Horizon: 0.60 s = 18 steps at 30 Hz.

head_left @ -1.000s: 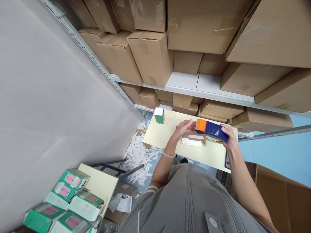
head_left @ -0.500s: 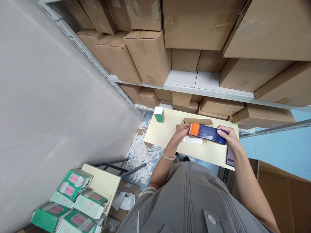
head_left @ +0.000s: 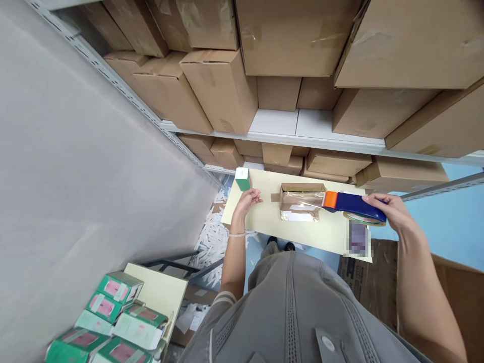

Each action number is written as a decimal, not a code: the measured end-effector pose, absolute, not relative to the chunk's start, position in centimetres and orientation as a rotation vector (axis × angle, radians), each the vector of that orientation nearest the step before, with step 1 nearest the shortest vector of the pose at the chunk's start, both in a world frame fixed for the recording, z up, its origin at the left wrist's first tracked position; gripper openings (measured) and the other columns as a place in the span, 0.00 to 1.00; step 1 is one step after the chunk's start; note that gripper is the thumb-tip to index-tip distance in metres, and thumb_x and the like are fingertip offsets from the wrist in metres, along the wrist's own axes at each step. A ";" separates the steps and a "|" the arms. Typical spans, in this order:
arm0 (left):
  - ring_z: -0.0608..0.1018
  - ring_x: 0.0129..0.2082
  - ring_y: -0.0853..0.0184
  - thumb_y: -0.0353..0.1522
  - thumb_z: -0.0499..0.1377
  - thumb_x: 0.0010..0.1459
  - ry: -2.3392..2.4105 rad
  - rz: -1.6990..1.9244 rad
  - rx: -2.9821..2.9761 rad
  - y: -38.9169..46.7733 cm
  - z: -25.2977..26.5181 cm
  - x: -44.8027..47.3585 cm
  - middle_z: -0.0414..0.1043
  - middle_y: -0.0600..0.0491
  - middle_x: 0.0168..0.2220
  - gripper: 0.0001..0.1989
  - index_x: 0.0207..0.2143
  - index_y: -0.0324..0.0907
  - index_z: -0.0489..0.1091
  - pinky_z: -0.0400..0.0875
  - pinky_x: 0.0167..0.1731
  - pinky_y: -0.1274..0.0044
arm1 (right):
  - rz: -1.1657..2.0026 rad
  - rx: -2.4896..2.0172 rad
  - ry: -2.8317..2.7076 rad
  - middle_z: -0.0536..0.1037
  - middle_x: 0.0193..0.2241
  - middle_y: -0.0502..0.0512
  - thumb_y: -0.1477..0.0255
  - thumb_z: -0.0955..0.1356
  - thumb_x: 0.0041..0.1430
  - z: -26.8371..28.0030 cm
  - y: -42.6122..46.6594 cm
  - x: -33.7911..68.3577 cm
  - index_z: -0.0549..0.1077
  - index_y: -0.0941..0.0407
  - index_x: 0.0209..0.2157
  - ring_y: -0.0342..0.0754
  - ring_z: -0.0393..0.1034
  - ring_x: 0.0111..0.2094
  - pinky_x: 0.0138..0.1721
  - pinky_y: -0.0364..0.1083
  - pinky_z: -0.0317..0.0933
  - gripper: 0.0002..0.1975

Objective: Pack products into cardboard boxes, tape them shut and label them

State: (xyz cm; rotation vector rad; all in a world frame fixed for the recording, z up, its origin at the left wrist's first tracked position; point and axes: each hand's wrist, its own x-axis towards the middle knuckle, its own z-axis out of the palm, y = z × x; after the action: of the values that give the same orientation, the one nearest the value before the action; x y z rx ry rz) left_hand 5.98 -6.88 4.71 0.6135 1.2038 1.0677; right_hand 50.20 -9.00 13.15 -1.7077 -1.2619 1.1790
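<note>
My right hand (head_left: 391, 212) is closed around the back end of a blue tape dispenser (head_left: 355, 204) with an orange front. The roll of tape shows under its body. From the orange end a shiny strip of clear tape (head_left: 308, 197) runs left over a small cardboard box (head_left: 302, 189) on the pale table (head_left: 260, 214). My left hand (head_left: 248, 201) is left of the box, apart from it, fingers loosely curled and nothing visible in them. Just behind that hand stands a green and white box (head_left: 242, 179).
A phone-like thing (head_left: 358, 238), blurred out, lies at the table's right end. Shelves with cardboard boxes (head_left: 223, 91) rise behind. Green boxes (head_left: 113, 297) sit on a side table at lower left. White paper strips (head_left: 212, 237) litter the floor. A large carton (head_left: 378, 282) is at right.
My left hand has let go near the dispenser's orange end and moved left. My right hand has carried the tape dispenser right, and tape now stretches over the cardboard box.
</note>
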 end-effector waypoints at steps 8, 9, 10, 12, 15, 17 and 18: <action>0.68 0.21 0.77 0.41 0.68 0.52 1.367 1.164 0.553 -4.7 -0.3 10.7 0.64 0.60 0.21 0.16 0.25 0.41 0.65 0.71 0.31 0.80 | 1.116 -1.846 -1.488 0.72 0.20 0.51 0.48 0.76 0.40 19.2 -4.5 48.2 0.77 0.57 0.26 0.43 0.61 0.22 0.23 0.44 0.53 0.25; 0.67 0.21 0.77 0.41 0.68 0.52 1.392 1.162 0.529 -4.5 -1.0 11.4 0.64 0.60 0.21 0.16 0.25 0.41 0.65 0.70 0.29 0.81 | 1.085 -1.860 -1.514 0.73 0.21 0.51 0.47 0.76 0.40 19.8 -4.0 47.9 0.78 0.57 0.27 0.44 0.62 0.22 0.24 0.44 0.53 0.26; 0.67 0.20 0.77 0.40 0.68 0.52 1.409 1.162 0.511 -4.4 -1.6 12.0 0.64 0.60 0.21 0.16 0.26 0.41 0.65 0.69 0.28 0.81 | 1.057 -1.864 -1.549 0.73 0.21 0.51 0.47 0.76 0.41 20.3 -3.6 47.5 0.78 0.57 0.27 0.44 0.62 0.23 0.24 0.44 0.54 0.26; 0.66 0.20 0.77 0.41 0.67 0.52 1.440 1.165 0.478 -4.3 -2.8 13.2 0.64 0.61 0.21 0.16 0.26 0.41 0.65 0.68 0.28 0.80 | 1.022 -1.851 -1.628 0.74 0.22 0.52 0.46 0.75 0.42 21.0 -2.9 46.6 0.79 0.56 0.27 0.44 0.63 0.23 0.24 0.44 0.54 0.26; 0.68 0.22 0.75 0.43 0.67 0.53 1.465 1.163 0.454 -4.6 -4.2 14.6 0.65 0.60 0.21 0.17 0.27 0.41 0.66 0.68 0.29 0.79 | 1.019 -1.828 -1.738 0.73 0.22 0.52 0.44 0.74 0.43 21.5 -2.2 45.1 0.78 0.56 0.26 0.43 0.62 0.23 0.24 0.44 0.53 0.27; 0.69 0.24 0.74 0.43 0.66 0.53 1.471 1.158 0.449 -4.7 -4.9 15.4 0.66 0.59 0.22 0.17 0.27 0.41 0.66 0.68 0.31 0.78 | 1.017 -1.830 -1.788 0.72 0.21 0.51 0.42 0.73 0.43 21.9 -1.9 44.2 0.77 0.56 0.25 0.43 0.61 0.23 0.25 0.43 0.53 0.29; 0.70 0.25 0.73 0.43 0.65 0.54 1.472 1.155 0.448 -4.8 -5.2 15.7 0.67 0.58 0.23 0.16 0.28 0.41 0.66 0.67 0.31 0.78 | 1.008 -1.834 -1.808 0.71 0.20 0.50 0.42 0.72 0.44 22.0 -1.7 43.8 0.77 0.56 0.25 0.42 0.60 0.23 0.25 0.43 0.52 0.29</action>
State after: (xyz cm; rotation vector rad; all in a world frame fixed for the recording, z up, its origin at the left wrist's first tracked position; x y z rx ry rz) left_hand 15.69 -4.78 -5.18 0.4476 1.4718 1.1554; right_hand 43.82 -1.69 22.03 -1.8343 -1.8080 1.0082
